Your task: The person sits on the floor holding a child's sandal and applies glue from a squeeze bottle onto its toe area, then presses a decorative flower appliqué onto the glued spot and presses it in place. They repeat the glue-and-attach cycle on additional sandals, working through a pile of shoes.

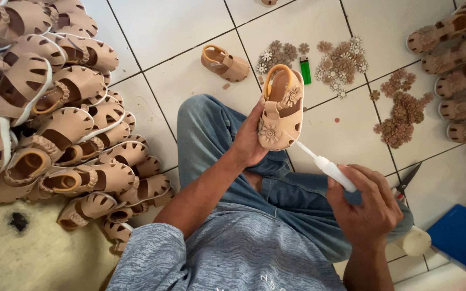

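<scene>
My left hand [249, 141] grips a small tan sandal [280, 110] from its left side, held upright above my knee. The sandal has an orange-lined heel strap and flower decorations on its front and strap. My right hand [363, 203] is closed around a white glue bottle [334, 171]. The bottle's thin nozzle points up-left and its tip touches the sandal's lower right edge.
A large heap of tan sandals [55, 102] lies on the left. Another sandal [225, 63] sits on the tiled floor ahead, near piles of flower pieces [341, 60], [403, 110] and a green lighter [305, 70]. More sandals [459, 70] line the right; scissors [407, 180] and a blue box [462, 240] lie nearby.
</scene>
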